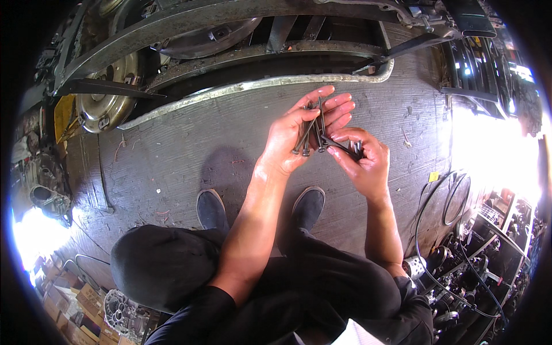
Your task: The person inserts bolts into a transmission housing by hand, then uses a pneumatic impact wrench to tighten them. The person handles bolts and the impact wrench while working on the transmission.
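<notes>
Several long dark bolts (322,119) lie across the upturned palm of my left hand (282,138), with the heads pointing back toward me. My left thumb rests over them and the fingers curl loosely at the far side. Close beside it on the right, my right hand (371,164) has its fingers closed around more dark bolts (356,150). One bolt slants from its fingertips toward the heads in the left palm. How many bolts the right fingers cover is hidden.
A metal rack (241,86) with round metal housings (106,95) stands ahead, above the dark grooved floor (172,152). Black cable (418,218) loops at right beside shelves of metal parts (489,253). A cast casing (123,310) and cardboard boxes (89,299) lie lower left.
</notes>
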Motion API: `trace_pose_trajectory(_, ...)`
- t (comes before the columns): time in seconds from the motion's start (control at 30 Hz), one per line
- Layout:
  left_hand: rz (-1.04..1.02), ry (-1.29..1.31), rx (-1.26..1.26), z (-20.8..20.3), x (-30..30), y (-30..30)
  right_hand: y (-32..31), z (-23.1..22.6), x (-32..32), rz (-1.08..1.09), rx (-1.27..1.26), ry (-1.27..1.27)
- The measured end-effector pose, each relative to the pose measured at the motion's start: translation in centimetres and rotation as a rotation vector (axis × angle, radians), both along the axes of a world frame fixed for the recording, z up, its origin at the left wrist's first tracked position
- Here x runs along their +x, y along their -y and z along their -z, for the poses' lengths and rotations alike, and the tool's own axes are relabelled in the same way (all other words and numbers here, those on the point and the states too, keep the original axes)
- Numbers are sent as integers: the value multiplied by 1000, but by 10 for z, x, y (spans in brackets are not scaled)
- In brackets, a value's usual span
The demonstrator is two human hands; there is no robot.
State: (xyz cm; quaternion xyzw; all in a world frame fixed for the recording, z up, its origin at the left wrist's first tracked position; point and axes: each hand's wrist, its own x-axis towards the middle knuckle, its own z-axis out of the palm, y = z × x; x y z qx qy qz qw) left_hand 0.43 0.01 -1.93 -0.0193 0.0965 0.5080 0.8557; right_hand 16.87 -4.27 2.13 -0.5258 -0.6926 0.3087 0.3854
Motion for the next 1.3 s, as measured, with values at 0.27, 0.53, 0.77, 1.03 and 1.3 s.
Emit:
trace_pose_trajectory(0.27, 10, -19, -23, -1, 3, 1, 3, 5, -4, 43, -19, -16)
trace_pose_trajectory(0.53, 8, -72, 19, -1, 1, 1, 6, -1, 11, 103, -85, -7)
trace_pose_trajectory(0.77, 4, -10, 39, -1, -1, 1, 8, -3, 11, 58, -18, 57)
trace_pose_trajectory(1.03, -53, -61, 126, -4, -2, 2, 10, 4, 9, 42, 138, -46)
trace_pose_trajectory(1.3, -24, -37, 152, -6, -3, 2, 11, 3, 8, 6, 108, 20)
